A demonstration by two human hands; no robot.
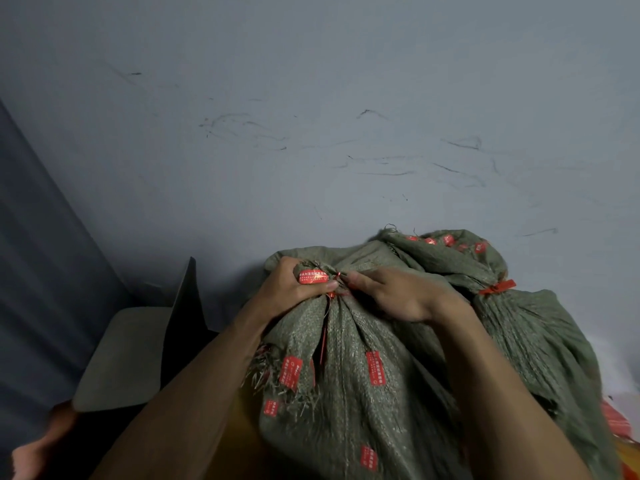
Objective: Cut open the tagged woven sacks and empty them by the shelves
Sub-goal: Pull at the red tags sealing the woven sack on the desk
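Note:
A green woven sack [363, 393] with several red labels stands right in front of me, its neck bunched and bound by a red tie [334, 294]. My left hand [294, 292] is closed around the gathered top of the neck, a red tag [311, 277] showing under its fingers. My right hand [398, 294] pinches the neck at the tie from the right side. A second green sack [526, 327], closed by a red zip tie [497, 287], leans behind it on the right.
A scuffed grey floor [311, 133] spreads ahead. At the left stands a dark upright panel [183, 306] beside a pale rounded board [128, 355]. A dark blue surface [34, 254] runs along the far left. Something red and orange [614, 422] peeks out at the lower right.

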